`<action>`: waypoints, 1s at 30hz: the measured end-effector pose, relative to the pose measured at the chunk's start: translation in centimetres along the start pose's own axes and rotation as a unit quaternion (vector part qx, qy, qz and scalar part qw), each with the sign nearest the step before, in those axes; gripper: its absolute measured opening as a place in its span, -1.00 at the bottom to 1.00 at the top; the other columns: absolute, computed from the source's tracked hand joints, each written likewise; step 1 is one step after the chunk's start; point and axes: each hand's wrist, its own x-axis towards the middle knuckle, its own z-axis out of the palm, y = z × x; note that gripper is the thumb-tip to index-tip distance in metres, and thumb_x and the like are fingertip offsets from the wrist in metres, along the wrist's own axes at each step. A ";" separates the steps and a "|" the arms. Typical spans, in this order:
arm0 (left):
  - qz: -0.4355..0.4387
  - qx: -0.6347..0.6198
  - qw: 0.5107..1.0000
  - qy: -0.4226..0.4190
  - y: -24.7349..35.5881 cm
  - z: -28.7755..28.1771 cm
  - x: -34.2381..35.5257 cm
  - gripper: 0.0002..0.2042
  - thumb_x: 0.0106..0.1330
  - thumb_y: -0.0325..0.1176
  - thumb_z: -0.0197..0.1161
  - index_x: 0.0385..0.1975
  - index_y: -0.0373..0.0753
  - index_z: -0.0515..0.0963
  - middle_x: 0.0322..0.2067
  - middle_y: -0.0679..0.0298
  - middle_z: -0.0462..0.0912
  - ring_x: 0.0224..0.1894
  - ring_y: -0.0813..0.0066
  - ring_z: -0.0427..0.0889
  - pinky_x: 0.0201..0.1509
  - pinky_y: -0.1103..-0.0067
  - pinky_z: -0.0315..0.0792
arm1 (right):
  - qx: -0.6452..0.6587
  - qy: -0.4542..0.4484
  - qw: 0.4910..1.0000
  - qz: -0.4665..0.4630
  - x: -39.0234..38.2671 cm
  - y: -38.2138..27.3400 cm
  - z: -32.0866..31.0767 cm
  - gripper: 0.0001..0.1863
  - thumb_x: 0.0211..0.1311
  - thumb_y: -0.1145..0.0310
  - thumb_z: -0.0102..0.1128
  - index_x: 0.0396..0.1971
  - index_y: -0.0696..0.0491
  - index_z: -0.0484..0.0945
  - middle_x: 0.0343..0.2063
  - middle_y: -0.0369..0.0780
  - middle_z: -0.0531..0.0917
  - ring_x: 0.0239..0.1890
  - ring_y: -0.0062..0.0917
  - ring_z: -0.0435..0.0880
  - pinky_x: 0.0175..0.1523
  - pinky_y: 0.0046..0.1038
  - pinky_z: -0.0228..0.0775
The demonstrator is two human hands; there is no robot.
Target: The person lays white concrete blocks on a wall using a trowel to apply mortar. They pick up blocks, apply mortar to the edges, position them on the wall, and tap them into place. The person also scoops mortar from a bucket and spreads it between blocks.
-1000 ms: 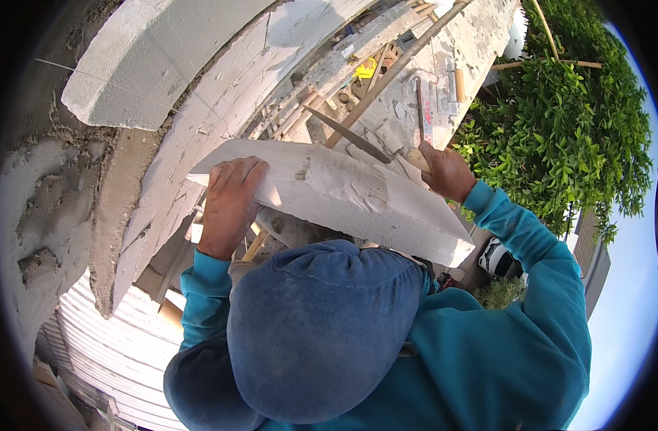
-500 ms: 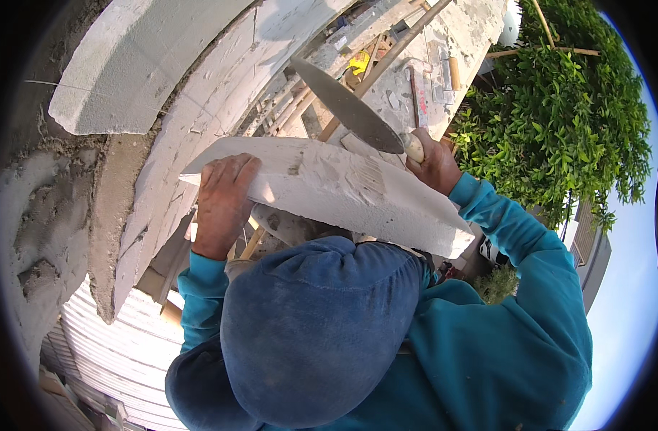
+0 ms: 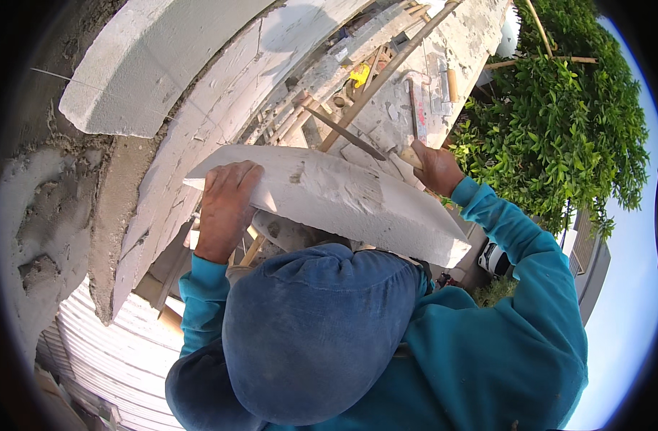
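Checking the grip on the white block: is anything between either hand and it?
Nothing visible. The left hand lies directly on the white block. The right hand, behind its far edge, grips a trowel; whether it touches the block is hidden.

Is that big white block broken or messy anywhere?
Yes. The white block held by the left hand has rough chipped patches and grey smears on its face. The right hand holds a trowel above it. The wall beside it looks lumpy with rough mortar.
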 end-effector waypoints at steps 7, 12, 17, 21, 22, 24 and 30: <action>0.013 -0.018 1.000 0.013 -0.2 0.1 0.1 -0.47 -0.08 -0.52 0.40 0.02 -0.22 0.52 0.03 0.18 0.58 0.14 0.19 0.51 0.29 0.28 0.29 | -0.029 -0.114 0.993 -0.002 0.4 0.2 0.2 -0.60 0.08 0.36 0.27 -0.11 0.04 0.33 -0.49 0.03 0.62 -0.34 0.01 0.66 -0.25 -0.02 0.48; 0.013 0.020 1.000 0.008 -0.4 0.3 0.0 -0.47 -0.03 -0.47 0.40 0.05 -0.23 0.51 0.04 0.16 0.59 0.12 0.13 0.52 0.25 0.28 0.32 | 0.115 0.091 0.989 -0.033 0.3 -2.2 -1.3 -0.64 0.08 0.37 0.25 -0.14 0.04 0.35 -0.51 0.02 0.62 -0.39 0.02 0.66 -0.30 -0.07 0.50; 0.011 -0.001 1.000 0.014 -0.2 0.3 -0.1 -0.46 -0.07 -0.49 0.40 0.04 -0.21 0.52 0.04 0.18 0.59 0.12 0.15 0.52 0.25 0.28 0.33 | 0.108 -0.023 0.993 -0.045 -0.3 -3.7 -3.1 -0.65 0.06 0.39 0.26 -0.16 0.06 0.39 -0.50 0.02 0.62 -0.37 0.00 0.68 -0.25 -0.07 0.51; -0.004 0.020 1.000 0.002 0.0 0.3 -0.1 -0.44 -0.10 -0.55 0.41 0.03 -0.23 0.52 0.04 0.16 0.57 0.15 0.17 0.51 0.30 0.29 0.29 | 0.052 -0.016 0.998 -0.018 -0.4 -3.9 -3.3 -0.64 0.06 0.39 0.26 -0.14 0.09 0.38 -0.43 0.04 0.63 -0.33 0.02 0.67 -0.24 -0.08 0.51; -0.003 0.018 1.000 -0.005 0.0 0.3 -0.1 -0.44 -0.10 -0.55 0.41 0.04 -0.23 0.52 0.04 0.16 0.57 0.15 0.17 0.51 0.30 0.29 0.29 | 0.124 0.010 0.992 -0.012 -0.8 -4.0 -3.1 -0.64 0.06 0.39 0.26 -0.15 0.09 0.38 -0.43 0.04 0.63 -0.32 0.03 0.67 -0.24 -0.07 0.51; 0.003 0.023 1.000 0.000 -0.1 0.3 -0.1 -0.43 -0.10 -0.56 0.41 0.05 -0.24 0.51 0.05 0.15 0.57 0.15 0.17 0.50 0.30 0.29 0.29 | 0.241 0.067 0.967 -0.052 -1.0 -4.0 -2.9 -0.65 0.07 0.40 0.25 -0.15 0.10 0.38 -0.42 0.04 0.64 -0.33 0.04 0.66 -0.24 -0.06 0.51; 0.010 0.012 1.000 0.001 -0.3 0.3 -0.1 -0.43 -0.12 -0.55 0.42 0.03 -0.24 0.51 0.04 0.16 0.58 0.15 0.17 0.51 0.28 0.28 0.29 | 0.017 -0.014 0.999 -0.042 -0.3 -2.2 -2.3 -0.67 0.05 0.41 0.28 -0.20 0.05 0.37 -0.47 0.02 0.64 -0.36 0.04 0.66 -0.27 -0.04 0.51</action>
